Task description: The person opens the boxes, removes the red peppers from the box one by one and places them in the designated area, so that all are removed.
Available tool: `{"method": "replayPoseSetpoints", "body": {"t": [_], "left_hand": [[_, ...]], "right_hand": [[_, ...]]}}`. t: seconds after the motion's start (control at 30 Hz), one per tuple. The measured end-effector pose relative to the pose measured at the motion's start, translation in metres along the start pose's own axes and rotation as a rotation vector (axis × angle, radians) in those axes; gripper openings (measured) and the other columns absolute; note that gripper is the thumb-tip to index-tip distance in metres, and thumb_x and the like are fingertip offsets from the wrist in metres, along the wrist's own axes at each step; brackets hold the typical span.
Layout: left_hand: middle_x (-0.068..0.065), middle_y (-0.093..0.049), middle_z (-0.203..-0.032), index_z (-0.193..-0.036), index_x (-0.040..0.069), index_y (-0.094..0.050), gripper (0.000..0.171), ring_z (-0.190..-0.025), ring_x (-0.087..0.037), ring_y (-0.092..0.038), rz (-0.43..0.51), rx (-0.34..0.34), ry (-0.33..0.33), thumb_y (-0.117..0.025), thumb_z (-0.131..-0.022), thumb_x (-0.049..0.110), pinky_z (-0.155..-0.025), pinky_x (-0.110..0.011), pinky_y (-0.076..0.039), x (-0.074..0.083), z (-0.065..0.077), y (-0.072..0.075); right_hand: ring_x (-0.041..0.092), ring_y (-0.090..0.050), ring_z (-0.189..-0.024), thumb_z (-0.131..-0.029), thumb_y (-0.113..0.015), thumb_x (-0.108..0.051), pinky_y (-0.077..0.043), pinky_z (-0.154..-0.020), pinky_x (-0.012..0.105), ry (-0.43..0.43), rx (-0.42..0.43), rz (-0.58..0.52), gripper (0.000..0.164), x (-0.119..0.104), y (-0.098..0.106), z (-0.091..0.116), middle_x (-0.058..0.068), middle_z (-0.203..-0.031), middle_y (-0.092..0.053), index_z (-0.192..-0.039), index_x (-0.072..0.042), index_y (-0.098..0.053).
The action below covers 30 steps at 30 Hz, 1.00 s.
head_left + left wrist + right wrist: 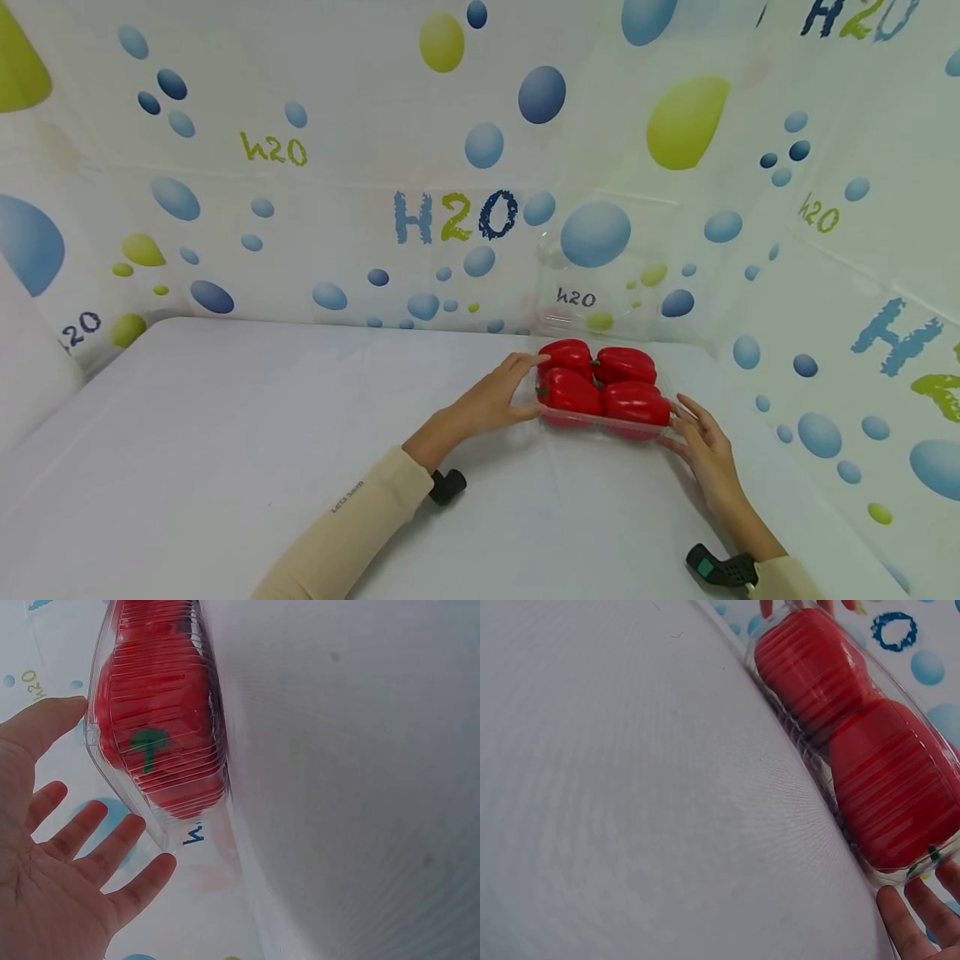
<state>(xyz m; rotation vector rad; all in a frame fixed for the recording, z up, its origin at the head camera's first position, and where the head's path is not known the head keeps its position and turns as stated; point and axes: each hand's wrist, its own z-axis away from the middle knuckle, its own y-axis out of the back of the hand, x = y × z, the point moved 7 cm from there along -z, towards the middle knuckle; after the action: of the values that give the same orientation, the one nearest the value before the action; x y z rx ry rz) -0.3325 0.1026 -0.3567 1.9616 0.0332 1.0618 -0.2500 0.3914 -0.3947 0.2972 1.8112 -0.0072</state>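
Observation:
Several red bell peppers point(570, 392) with green stems sit in a clear plastic clamshell box point(604, 419) on the white table. Its transparent lid point(558, 320) stands raised behind it. My left hand point(491, 400) is at the box's left end, fingers spread, thumb and fingertips right at the rim; in the left wrist view, a green stem point(148, 742) shows through the ribbed wall. At the right end, my right hand point(705, 454) has its fingers extended against the box's side and front corner. In the right wrist view, fingertips point(900, 919) meet the box's lower corner.
The white tablecloth point(247, 442) extends left and in front of the box. Close behind the box hangs a white curtain point(360, 108) with blue and green drops and H2O lettering. It continues along the right side. Black wrist cameras point(447, 487) are worn on both wrists.

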Motion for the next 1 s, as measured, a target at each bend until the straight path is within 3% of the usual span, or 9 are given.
{"method": "replayPoseSetpoints", "body": {"t": [0.4,0.63,1.0], "left_hand": [[-0.008,-0.036,-0.148,-0.146,0.015,-0.039,0.061,-0.132,-0.026,-0.042,-0.058,0.050,0.019,-0.066,-0.093,0.028,-0.104,-0.045,-0.045,0.011,0.001,-0.002],[-0.007,-0.035,-0.149,-0.146,0.015,-0.040,0.059,-0.134,-0.025,-0.041,-0.030,0.041,0.022,-0.065,-0.094,0.027,-0.100,-0.040,-0.048,0.017,-0.004,-0.006],[-0.008,-0.037,-0.148,-0.144,0.014,-0.042,0.056,-0.128,-0.028,-0.047,-0.066,0.044,0.048,-0.064,-0.095,0.029,-0.098,-0.040,-0.050,0.027,-0.012,-0.014]], "right_hand": [[-0.010,-0.058,-0.105,-0.104,-0.048,-0.025,-0.054,-0.080,0.018,-0.045,-0.014,0.032,0.061,-0.001,0.006,0.002,-0.024,-0.121,-0.052,-0.151,0.004,-0.022],[-0.009,-0.059,-0.105,-0.104,-0.047,-0.023,-0.054,-0.080,0.018,-0.037,-0.018,0.030,0.060,-0.003,0.009,0.003,-0.024,-0.121,-0.053,-0.150,0.004,-0.022],[-0.010,-0.058,-0.105,-0.104,-0.046,-0.026,-0.054,-0.081,0.018,-0.056,-0.012,0.076,0.059,-0.001,0.012,0.004,-0.018,-0.127,-0.050,-0.151,0.002,-0.024]]}}
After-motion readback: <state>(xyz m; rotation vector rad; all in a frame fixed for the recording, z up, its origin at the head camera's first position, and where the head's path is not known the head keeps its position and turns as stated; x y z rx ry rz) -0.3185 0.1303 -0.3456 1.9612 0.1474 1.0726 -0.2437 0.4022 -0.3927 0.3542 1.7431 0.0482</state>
